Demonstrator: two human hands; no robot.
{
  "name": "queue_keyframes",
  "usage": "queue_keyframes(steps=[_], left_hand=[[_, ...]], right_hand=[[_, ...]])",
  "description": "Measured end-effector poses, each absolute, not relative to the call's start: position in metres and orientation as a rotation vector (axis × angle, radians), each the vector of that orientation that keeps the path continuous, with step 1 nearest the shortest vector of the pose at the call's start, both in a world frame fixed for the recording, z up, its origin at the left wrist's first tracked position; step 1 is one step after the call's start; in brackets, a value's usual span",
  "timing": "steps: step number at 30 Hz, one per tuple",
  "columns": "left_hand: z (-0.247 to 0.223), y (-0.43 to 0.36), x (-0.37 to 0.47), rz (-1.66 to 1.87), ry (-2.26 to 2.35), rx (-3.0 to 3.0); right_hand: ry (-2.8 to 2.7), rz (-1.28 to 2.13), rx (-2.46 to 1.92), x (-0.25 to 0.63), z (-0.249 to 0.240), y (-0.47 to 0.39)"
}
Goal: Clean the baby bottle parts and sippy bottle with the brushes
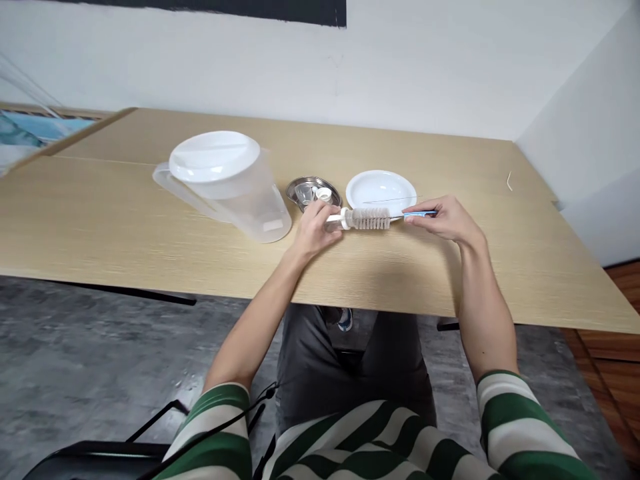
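Closed around a clear, white-necked bottle (334, 223) is the left hand (316, 230); by the right hand (440, 218), a brush (371, 219) is pinched at its blue handle, bristles at the bottle's neck. Just beyond, a metal dish (291, 189) is partly hidden by the left hand, and a white bowl (375, 188) is overlapped by the brush. Farther left, a lidded pitcher (250, 200) is set on the table (540, 247), backed by a white wall (425, 73).

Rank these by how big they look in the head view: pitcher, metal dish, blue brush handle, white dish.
1. Pitcher
2. White dish
3. Metal dish
4. Blue brush handle
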State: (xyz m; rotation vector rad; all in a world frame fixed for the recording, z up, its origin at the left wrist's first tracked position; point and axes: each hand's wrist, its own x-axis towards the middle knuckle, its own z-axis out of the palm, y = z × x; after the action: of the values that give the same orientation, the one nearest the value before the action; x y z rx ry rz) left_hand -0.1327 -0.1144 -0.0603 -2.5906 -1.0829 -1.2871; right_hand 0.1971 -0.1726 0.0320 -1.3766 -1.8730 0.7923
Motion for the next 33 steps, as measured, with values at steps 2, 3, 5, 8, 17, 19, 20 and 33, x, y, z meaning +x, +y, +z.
queue_keyframes(steps=[2,3,5,8,17,19,20,33], left_hand=[[-0.060,-0.116,-0.132,-1.309,-1.077,-2.593],[-0.060,-0.116,-0.133,-1.318,-1.079,-2.603],[-0.060,-0.116,-0.133,-1.325,-1.088,-2.629],[-0.061,-0.115,-0.135,-1.325,-1.119,-2.640],[-0.066,-0.111,-0.135,-1.323,-1.191,-2.629],[-0.067,-0.110,-0.136,-1.336,-1.209,-2.631],[-0.067,-0.109,-0.136,-1.337,-1.223,-2.632],[-0.065,-0.105,-0.137,-1.408,-1.297,-2.677]], right_hand=[[-1.877,0.792,-1.382,0.199,0.032,-0.172],[-1.880,0.789,-1.378,0.200,0.032,-0.172],[-1.884,0.791,-1.368,0.201,0.031,-0.171],[-1.879,0.819,-1.353,0.199,0.029,-0.168],[-1.853,0.777,-1.367,0.198,0.024,-0.163],[-1.848,0.760,-1.370,0.198,0.024,-0.163],[-1.848,0.755,-1.361,0.198,0.024,-0.163],[-1.807,0.703,-1.352,0.199,0.021,-0.154]])
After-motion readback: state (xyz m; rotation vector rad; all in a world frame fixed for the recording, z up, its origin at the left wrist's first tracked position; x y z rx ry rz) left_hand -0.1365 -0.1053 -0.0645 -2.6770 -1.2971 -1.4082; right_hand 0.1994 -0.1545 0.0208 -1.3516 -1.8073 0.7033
